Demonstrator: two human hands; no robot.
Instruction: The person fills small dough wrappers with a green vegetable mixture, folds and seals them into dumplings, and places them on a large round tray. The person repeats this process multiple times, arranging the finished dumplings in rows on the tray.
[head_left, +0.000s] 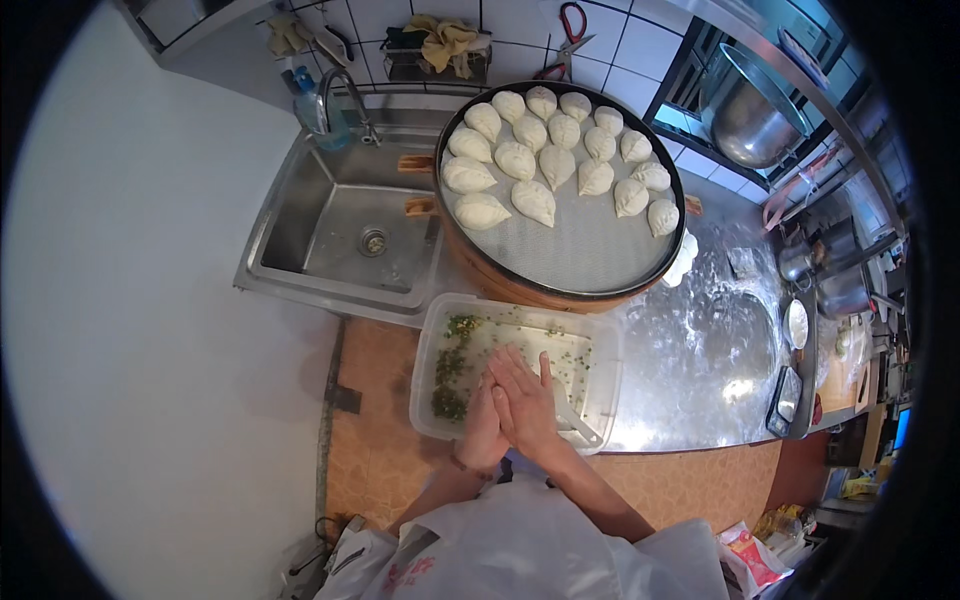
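My left hand (481, 431) and my right hand (525, 397) are pressed palm against palm above a translucent plastic tub (616, 360). Whether anything lies between the palms is hidden. Chopped green filling (450, 375) clings along the tub's left side, with loose bits scattered over its bottom. A light-coloured utensil handle (581, 427) leans at the tub's lower right corner, near my right wrist. Beyond the tub stands a large round steamer (562, 289) with several pleated, leaf-shaped buns (533, 202) on its lined surface; the lining's near part is bare.
A steel sink (352, 232) with a tap (364, 112) is at the left. Wooden handles (417, 163) stick out from the steamer. The floury steel worktop (697, 360) holds a scale (784, 394) and a bowl of white powder (796, 324). Red-handled scissors (566, 52) hang on the wall.
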